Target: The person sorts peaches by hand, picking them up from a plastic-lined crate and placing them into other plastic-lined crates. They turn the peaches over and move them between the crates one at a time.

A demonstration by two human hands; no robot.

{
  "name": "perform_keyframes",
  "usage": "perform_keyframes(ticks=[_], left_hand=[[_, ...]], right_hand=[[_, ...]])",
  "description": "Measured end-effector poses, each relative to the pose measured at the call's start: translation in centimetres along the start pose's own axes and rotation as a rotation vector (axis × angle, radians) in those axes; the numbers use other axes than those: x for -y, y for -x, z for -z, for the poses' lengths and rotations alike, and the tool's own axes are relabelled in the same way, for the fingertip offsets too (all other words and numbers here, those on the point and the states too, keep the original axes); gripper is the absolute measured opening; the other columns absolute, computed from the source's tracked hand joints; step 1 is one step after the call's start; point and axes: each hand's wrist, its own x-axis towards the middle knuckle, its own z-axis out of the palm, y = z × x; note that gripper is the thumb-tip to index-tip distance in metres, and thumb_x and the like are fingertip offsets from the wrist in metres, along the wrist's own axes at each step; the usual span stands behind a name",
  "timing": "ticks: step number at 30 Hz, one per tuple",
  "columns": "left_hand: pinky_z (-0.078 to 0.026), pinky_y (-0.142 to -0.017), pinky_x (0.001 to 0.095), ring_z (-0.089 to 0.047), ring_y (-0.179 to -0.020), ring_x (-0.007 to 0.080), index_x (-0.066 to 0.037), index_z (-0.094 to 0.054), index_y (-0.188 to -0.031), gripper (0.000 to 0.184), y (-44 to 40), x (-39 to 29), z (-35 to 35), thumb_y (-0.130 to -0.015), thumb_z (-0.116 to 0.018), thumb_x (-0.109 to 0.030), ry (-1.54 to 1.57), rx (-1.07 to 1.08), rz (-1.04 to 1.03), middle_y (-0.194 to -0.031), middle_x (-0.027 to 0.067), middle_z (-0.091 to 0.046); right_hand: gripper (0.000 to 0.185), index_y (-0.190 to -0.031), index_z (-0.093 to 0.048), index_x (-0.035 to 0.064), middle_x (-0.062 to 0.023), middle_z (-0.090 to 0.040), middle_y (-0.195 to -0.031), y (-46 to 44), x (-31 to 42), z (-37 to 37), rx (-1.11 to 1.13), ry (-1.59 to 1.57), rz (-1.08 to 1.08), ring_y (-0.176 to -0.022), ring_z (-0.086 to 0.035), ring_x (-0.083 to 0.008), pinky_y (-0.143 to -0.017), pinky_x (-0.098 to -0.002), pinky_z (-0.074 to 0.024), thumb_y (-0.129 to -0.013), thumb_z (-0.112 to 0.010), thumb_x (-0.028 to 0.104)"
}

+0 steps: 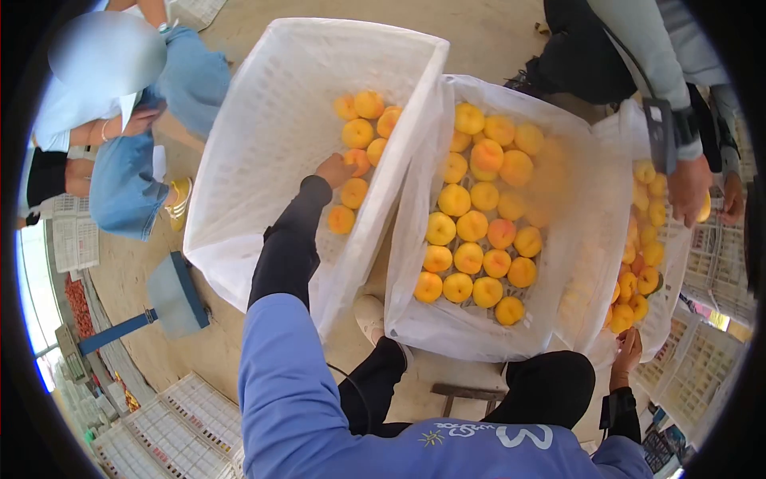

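My left hand (335, 172) reaches down into the left lined crate (271, 104), its fingers closed around an orange-yellow peach (357, 162). Several other peaches (358, 133) lie in a short double row along that crate's right side. To my right, my right hand (628, 351) is at the near edge of the far-right lined crate (656, 339). Its fingers are drawn together against the white liner, and what they hold, if anything, cannot be made out. Peaches (623, 318) are heaped in that crate just above the fingertips.
Between my hands stands a middle lined crate (550, 339) with rows of peaches (471, 226). A co-worker's hand (690, 190) is over the far-right crate. Another person in jeans (120, 191) sits at left. A platform scale (177, 295), stacked crates (191, 423) and a small wooden stool (467, 393) are nearby.
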Motion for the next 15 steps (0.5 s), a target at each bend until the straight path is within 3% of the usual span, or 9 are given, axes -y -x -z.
perform_keyframes(ticks=[3,4,5,6,7,10,12,13,15], left_hand=[[-0.043,-0.092,0.0401,-0.055,-0.111,0.0364,0.007,-0.049,-0.121,0.072,-3.8,3.5,-3.1,-0.077,-0.063,-0.049,0.141,-0.138,-0.079,-0.116,0.0269,-0.058],[-0.047,-0.086,0.0377,-0.061,-0.100,0.0340,0.008,-0.054,-0.115,0.068,-6.2,6.3,-4.6,-0.077,-0.064,-0.047,0.203,-0.196,-0.103,-0.108,0.0251,-0.062],[-0.051,-0.075,0.0350,-0.066,-0.083,0.0277,0.009,-0.059,-0.106,0.060,-5.2,4.5,-3.5,-0.076,-0.068,-0.043,0.369,-0.065,-0.020,-0.096,0.0214,-0.066],[-0.051,-0.067,0.0327,-0.065,-0.072,0.0213,0.009,-0.061,-0.101,0.054,-2.2,1.2,-2.0,-0.076,-0.070,-0.038,0.362,-0.107,-0.008,-0.088,0.0178,-0.068],[-0.051,-0.067,0.0326,-0.065,-0.075,0.0206,0.009,-0.061,-0.100,0.053,-4.1,3.5,-2.9,-0.076,-0.071,-0.037,0.531,-0.068,0.041,-0.088,0.0168,-0.067],[-0.050,-0.069,0.0331,-0.064,-0.080,0.0211,0.008,-0.058,-0.101,0.046,-6.5,4.7,-4.4,-0.078,-0.071,-0.030,0.314,-0.150,-0.127,-0.086,0.0149,-0.066],[-0.050,-0.071,0.0346,-0.062,-0.080,0.0218,0.005,-0.054,-0.098,0.041,-1.9,-1.6,-3.9,-0.079,-0.071,-0.027,0.976,-0.125,-0.242,-0.088,0.0150,-0.064],[-0.050,-0.071,0.0346,-0.062,-0.080,0.0218,0.005,-0.054,-0.098,0.041,-2.9,0.2,-4.1,-0.079,-0.071,-0.027,0.964,-0.116,-0.253,-0.088,0.0150,-0.064],[-0.049,-0.072,0.0347,-0.060,-0.078,0.0227,0.003,-0.052,-0.094,0.042,-4.6,3.8,-3.5,-0.077,-0.073,-0.028,0.216,-0.330,-0.171,-0.088,0.0146,-0.062]], right_hand=[[0.038,-0.067,-0.049,0.0012,-0.0051,-0.048,-0.059,0.3,1.1,0.1,-0.005,0.036,0.062,-0.054,-0.044,-0.0132,-0.051,-0.0270,-0.0353,-0.095,-0.043,0.026],[0.038,-0.066,-0.049,0.0011,-0.0050,-0.048,-0.058,0.4,1.2,0.1,-0.019,0.027,0.043,-0.053,-0.044,-0.0131,-0.051,-0.0274,-0.0353,-0.095,-0.043,0.025],[0.038,-0.066,-0.049,0.0010,-0.0050,-0.049,-0.057,0.4,1.4,-0.1,-0.030,0.012,0.030,-0.053,-0.044,-0.0131,-0.051,-0.0278,-0.0353,-0.095,-0.043,0.025],[0.038,-0.066,-0.049,0.0010,-0.0050,-0.049,-0.057,0.4,1.8,-0.1,-0.049,0.017,0.006,-0.053,-0.044,-0.0131,-0.051,-0.0278,-0.0353,-0.095,-0.043,0.025],[0.038,-0.066,-0.049,0.0010,-0.0054,-0.049,-0.057,0.4,2.4,0.0,-0.039,0.040,0.042,-0.052,-0.045,-0.0139,-0.052,-0.0284,-0.0355,-0.095,-0.043,0.025],[0.037,-0.065,-0.049,0.0010,-0.0068,-0.049,-0.056,0.7,3.4,0.1,-0.050,0.068,0.082,-0.052,-0.047,-0.0166,-0.052,-0.0300,-0.0360,-0.094,-0.043,0.024],[0.037,-0.065,-0.049,0.0012,-0.0078,-0.050,-0.056,0.7,3.9,0.1,-0.074,0.072,0.096,-0.051,-0.047,-0.0185,-0.052,-0.0309,-0.0362,-0.093,-0.043,0.024],[0.036,-0.065,-0.049,0.0012,-0.0088,-0.051,-0.057,0.7,4.0,0.3,-0.060,0.083,0.119,-0.052,-0.049,-0.0213,-0.053,-0.0320,-0.0367,-0.092,-0.043,0.024],[0.033,-0.065,-0.051,0.0024,-0.0099,-0.054,-0.059,0.7,3.9,0.4,-0.054,0.112,0.156,-0.054,-0.052,-0.0278,-0.055,-0.0357,-0.0384,-0.090,-0.044,0.024]])
